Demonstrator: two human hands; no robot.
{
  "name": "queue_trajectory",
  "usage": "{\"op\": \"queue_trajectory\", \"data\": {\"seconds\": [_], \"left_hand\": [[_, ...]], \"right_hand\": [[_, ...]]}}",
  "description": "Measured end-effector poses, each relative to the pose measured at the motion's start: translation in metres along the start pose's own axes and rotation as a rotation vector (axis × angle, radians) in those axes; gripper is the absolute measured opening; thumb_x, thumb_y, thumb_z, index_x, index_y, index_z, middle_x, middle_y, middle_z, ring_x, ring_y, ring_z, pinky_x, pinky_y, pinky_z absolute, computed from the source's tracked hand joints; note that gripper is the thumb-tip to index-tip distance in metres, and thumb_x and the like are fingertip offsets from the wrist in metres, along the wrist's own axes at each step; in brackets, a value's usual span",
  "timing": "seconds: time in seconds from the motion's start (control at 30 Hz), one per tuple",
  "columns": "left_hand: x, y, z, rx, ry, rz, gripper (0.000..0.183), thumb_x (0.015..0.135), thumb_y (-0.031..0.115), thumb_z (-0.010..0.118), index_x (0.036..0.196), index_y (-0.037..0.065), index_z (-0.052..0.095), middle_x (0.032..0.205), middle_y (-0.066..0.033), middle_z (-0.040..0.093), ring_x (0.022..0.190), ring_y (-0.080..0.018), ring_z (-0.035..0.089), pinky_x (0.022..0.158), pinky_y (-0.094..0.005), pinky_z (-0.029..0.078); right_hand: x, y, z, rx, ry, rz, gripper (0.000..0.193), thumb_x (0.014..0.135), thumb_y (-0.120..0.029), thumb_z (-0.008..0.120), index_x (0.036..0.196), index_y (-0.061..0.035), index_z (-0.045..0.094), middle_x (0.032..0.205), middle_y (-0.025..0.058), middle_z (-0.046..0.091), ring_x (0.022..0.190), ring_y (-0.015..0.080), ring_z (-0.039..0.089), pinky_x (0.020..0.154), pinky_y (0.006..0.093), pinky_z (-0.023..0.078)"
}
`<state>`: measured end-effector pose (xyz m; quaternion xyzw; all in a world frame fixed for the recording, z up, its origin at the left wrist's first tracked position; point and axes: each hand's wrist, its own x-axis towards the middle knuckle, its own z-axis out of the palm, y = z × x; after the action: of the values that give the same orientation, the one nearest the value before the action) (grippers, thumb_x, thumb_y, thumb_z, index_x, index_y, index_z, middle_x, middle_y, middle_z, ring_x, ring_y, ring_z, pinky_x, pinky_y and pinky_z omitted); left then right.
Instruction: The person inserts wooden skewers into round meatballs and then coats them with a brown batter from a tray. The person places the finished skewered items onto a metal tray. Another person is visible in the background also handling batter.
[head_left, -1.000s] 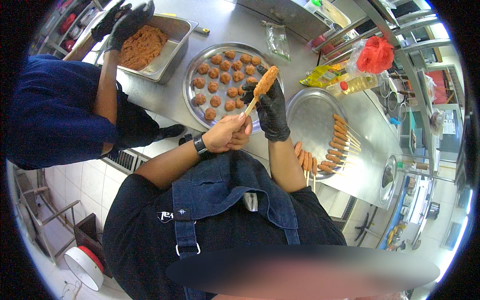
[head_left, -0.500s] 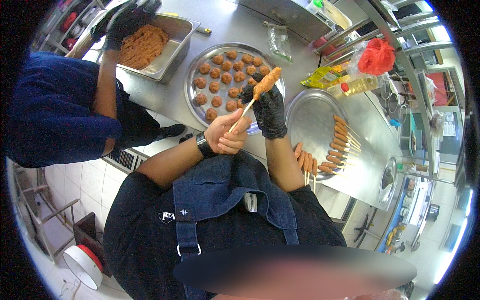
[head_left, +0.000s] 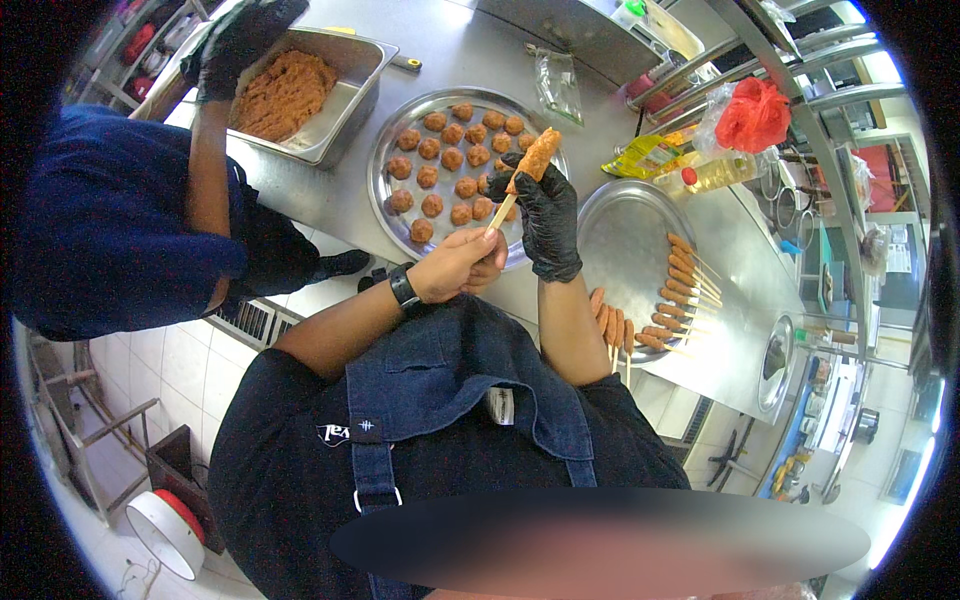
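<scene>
My bare left hand (head_left: pixel 458 266) grips the lower part of a wooden skewer (head_left: pixel 502 212), a dark band on its wrist. On the skewer's upper end sits an elongated piece of orange-brown minced meat (head_left: pixel 537 157), tilted up to the right. My right hand (head_left: pixel 550 225), in a black glove, has its fingers closed around the lower part of that meat. Beneath and left of my hands lies a round metal tray (head_left: pixel 382 205) with several meatballs (head_left: pixel 452 158) in rows. To the right, a second round tray (head_left: pixel 612 240) carries several shaped meat skewers (head_left: pixel 682 280) along its near and right edge.
A deep steel pan (head_left: pixel 350 105) of minced meat stands at the far left, beside a co-worker with black-gloved hands (head_left: pixel 235 45). A clear plastic bag (head_left: pixel 555 85), a yellow packet (head_left: pixel 640 158) and an oil bottle (head_left: pixel 715 172) lie along the back. Metal shelving (head_left: pixel 800 60) rises at the right.
My gloved fingers have wrapped further round the meat, which now looks smoother and straighter. My left hand has shifted slightly on the skewer. The co-worker's gloved hands have moved a little left.
</scene>
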<state>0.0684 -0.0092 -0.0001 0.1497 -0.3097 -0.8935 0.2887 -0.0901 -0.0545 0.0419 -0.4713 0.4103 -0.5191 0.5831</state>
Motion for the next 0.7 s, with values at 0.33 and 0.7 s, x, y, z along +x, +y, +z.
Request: {"op": "queue_trajectory", "data": {"seconds": [0.33,0.7], "left_hand": [[0.008,0.001,0.003,0.068,0.018,-0.131,0.037,0.101,0.039,0.034,0.084,0.010,0.049,0.059,0.0077,0.027,0.047,-0.0042,0.022,0.043,-0.0205,0.019],[0.008,0.006,-0.002,0.149,0.071,-0.055,0.036,0.101,0.036,0.035,0.082,0.009,0.048,0.059,0.0081,0.027,0.048,-0.0040,0.023,0.043,-0.0211,0.019]], "right_hand": [[0.023,-0.017,-0.004,0.983,-0.369,0.045,0.030,0.094,-0.040,0.049,0.099,-0.0115,0.056,0.083,0.0012,0.057,0.073,0.0185,0.055,0.059,0.0315,0.047],[0.026,0.000,0.004,0.848,-0.262,0.124,0.018,0.096,-0.027,0.047,0.086,-0.0136,0.054,0.066,-0.0032,0.039,0.056,0.0083,0.037,0.046,0.0218,0.030]]}}
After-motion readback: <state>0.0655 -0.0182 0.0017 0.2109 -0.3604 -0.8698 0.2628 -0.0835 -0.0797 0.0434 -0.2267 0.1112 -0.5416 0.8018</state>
